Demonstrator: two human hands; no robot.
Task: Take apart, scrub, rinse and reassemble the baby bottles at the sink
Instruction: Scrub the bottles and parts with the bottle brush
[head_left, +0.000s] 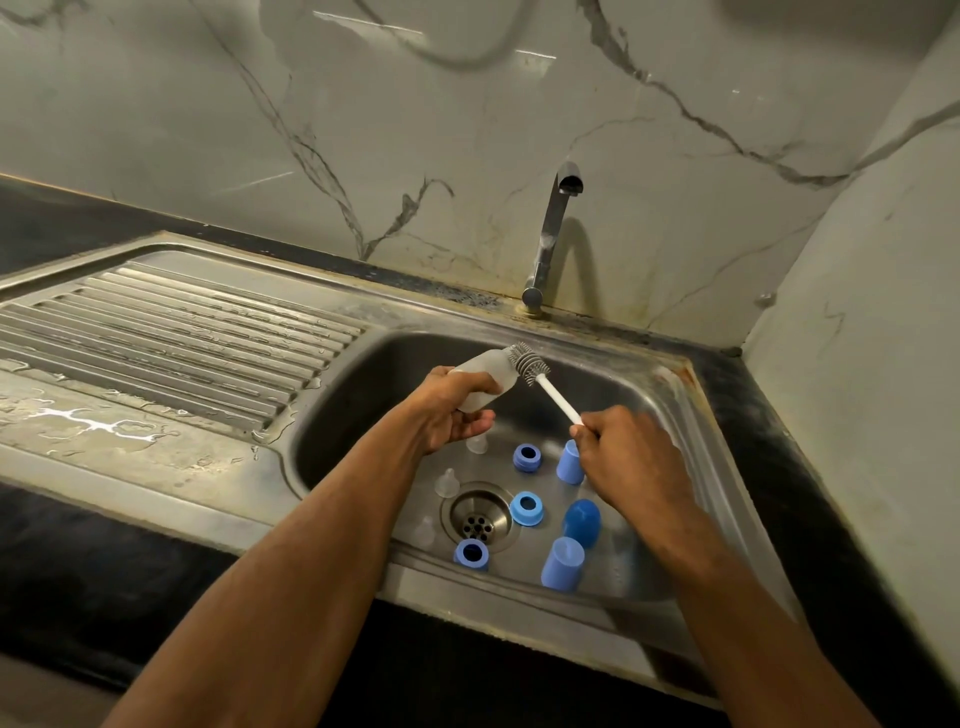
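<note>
- While both arms reach over the steel sink (691, 415), loose bottle parts lie scattered on its floor around the drain (478, 516).
- Three blue screw rings sit there: one (527, 457) behind the drain, one (527, 508) just beside its right edge, one (471, 554) at its near edge.
- Three blue caps stand to the right: a pale one (569, 464) partly hidden by the right hand, a darker rounded one (582, 522), and a pale one (562, 564) nearest the front wall.
- Three clear teats rest left of the drain (447, 483), (425, 531), with one (477, 443) just under the left hand.
- The tap (553, 234) rises behind the basin, no water visible at its spout; the ribbed draining board (171, 332) on the left is wet, with puddles on its flat near part.
- The dark tabletop (810, 493) borders the sink.
- The left hand (454, 408) has its grip closed round a frosted, translucent baby bottle (485, 376), held tilted above the basin, its open neck pointing up and right.
- The right hand (623, 457) has its grip closed on the white handle of a bottle brush (540, 376), whose grey bristled head sits at the bottle's mouth.
</note>
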